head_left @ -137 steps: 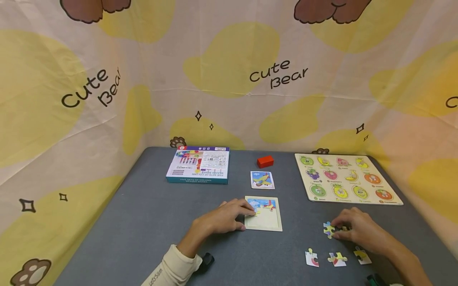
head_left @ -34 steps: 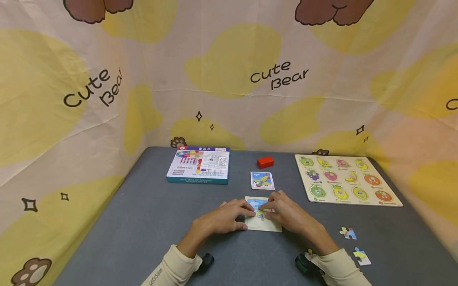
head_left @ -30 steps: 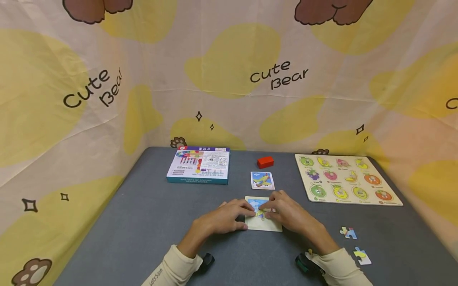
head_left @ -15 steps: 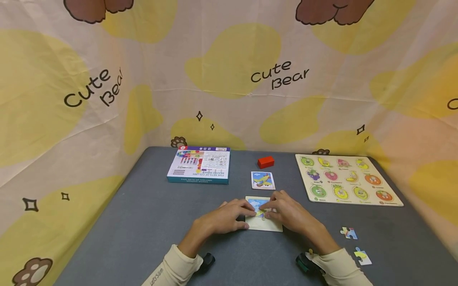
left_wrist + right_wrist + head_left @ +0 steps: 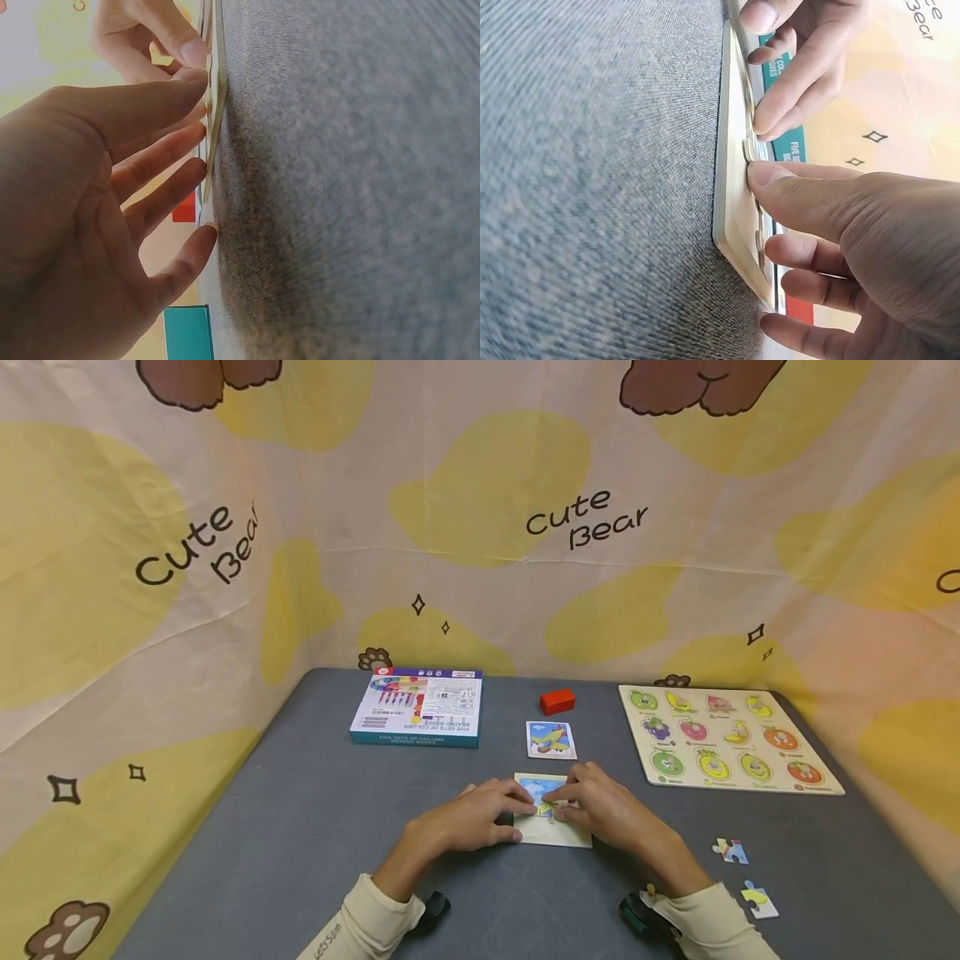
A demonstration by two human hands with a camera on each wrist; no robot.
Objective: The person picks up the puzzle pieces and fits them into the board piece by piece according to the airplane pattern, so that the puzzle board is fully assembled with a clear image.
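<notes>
Puzzle piece [image 5: 548,810]: on puzzle tray [image 5: 557,836], counter [image 5: 315,827] centre | left hand [image 5: 477,814]: fingers extended, touching tray | right hand [image 5: 604,807]: pinching piece | likely light, stiff, thin; hold opposite edges, spare tabs

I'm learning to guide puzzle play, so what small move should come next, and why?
I'd have the right hand gently press its puzzle piece flat: it seems to be pinching that piece in the tray, the left hand touches the tray's left side, and I can't tell whether the piece is fully seated.
</notes>
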